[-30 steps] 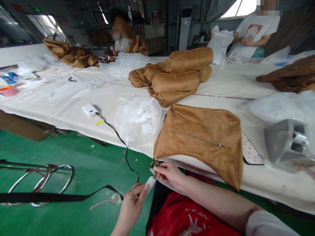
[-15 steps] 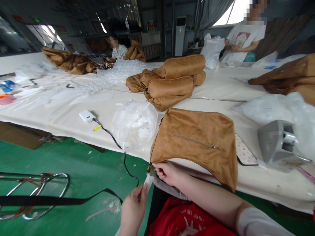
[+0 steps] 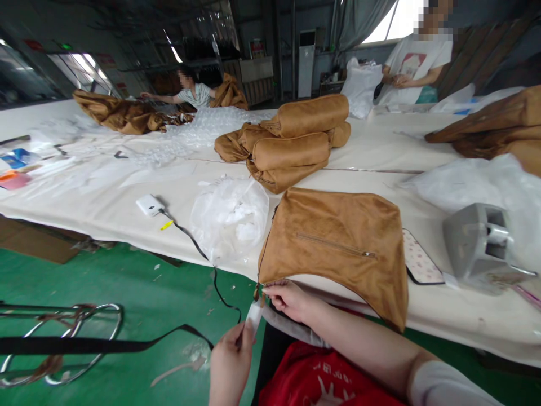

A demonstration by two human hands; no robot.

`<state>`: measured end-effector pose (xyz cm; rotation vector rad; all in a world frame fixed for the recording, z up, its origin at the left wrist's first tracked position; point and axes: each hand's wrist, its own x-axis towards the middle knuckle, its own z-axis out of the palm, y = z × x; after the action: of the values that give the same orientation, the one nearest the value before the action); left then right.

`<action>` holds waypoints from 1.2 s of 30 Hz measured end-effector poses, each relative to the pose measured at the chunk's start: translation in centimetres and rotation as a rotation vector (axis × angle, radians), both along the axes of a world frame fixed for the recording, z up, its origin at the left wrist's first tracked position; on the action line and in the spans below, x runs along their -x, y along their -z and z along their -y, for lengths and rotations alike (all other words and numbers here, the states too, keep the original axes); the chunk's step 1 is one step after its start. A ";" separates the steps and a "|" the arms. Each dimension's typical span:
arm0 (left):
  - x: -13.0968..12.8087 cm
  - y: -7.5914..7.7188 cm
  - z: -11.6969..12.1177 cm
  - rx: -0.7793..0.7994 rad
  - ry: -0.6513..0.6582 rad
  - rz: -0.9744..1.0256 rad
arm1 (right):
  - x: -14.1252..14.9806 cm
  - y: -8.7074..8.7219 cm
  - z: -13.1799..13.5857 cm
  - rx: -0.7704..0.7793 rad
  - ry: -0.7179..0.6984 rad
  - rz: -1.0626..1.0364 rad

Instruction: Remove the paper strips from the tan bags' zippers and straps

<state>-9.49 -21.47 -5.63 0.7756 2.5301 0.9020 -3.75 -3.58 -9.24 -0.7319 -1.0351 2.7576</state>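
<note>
A tan suede-like handbag lies on the table edge in front of me, its zipped pocket facing up and its curved side toward me. At its lower left corner hangs a small metal fitting with a bit of brown strap. My left hand, below that corner, is closed on a white strip, whose upper end meets the fitting. My right hand is closed in a pinch at the strap end beside the fitting; its fingertips partly hide what they hold.
Left of the bag lies a clear plastic bag of white scraps, near a white power bank with a black cable. A tape dispenser and a patterned phone are to the right. Stuffed tan bags are piled behind. Two people stand across the table.
My hands stay at the bag's corner, with the white strip's upper end slightly lower. Across the table, a person has stretched an arm to the left. The view has shifted slightly.
</note>
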 end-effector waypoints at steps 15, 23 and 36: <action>0.4 -0.8 -3.5 0.033 0.106 -0.105 | -0.3 0.5 0.0 -0.066 0.043 -0.016; 0.2 -0.2 -4.0 -0.049 0.140 -0.057 | 0.1 0.5 0.0 -0.019 0.089 0.070; 0.8 0.7 -5.5 -0.040 0.068 -0.064 | 0.1 1.1 -0.2 -0.048 0.073 0.076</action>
<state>-10.31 -15.96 -6.31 0.9111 2.5305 0.9217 -3.85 -3.41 -10.36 -0.8554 -1.0628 2.6525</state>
